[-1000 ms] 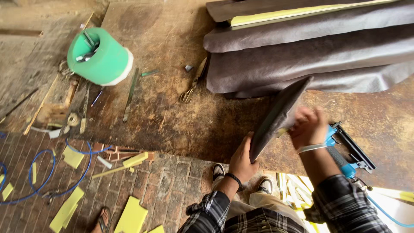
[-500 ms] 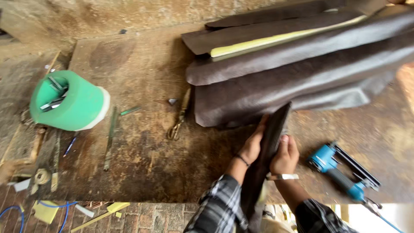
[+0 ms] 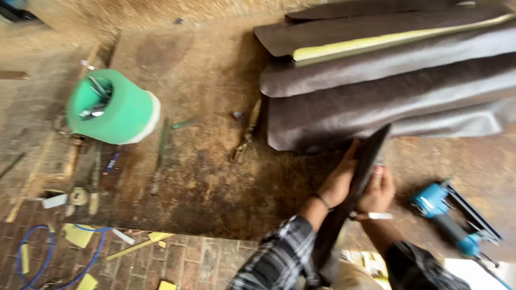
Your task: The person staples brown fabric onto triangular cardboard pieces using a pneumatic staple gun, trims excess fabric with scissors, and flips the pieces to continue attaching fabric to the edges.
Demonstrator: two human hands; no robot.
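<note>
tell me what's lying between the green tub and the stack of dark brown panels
In the head view, scissors lie on the worn table between the green tub and the dark brown panels.

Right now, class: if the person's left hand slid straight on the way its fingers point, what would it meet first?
The left hand points up and to the right along the dark panel it grips. Straight on, it would probably first meet the stack of brown covered pieces, though depth is hard to judge.

1. Dark brown flat upholstered panel [image 3: 359, 185], thin and long, stood on edge and tilted.
2. Its upper corner touches the stacked dark brown panels; lower end blurred by lap.
</note>
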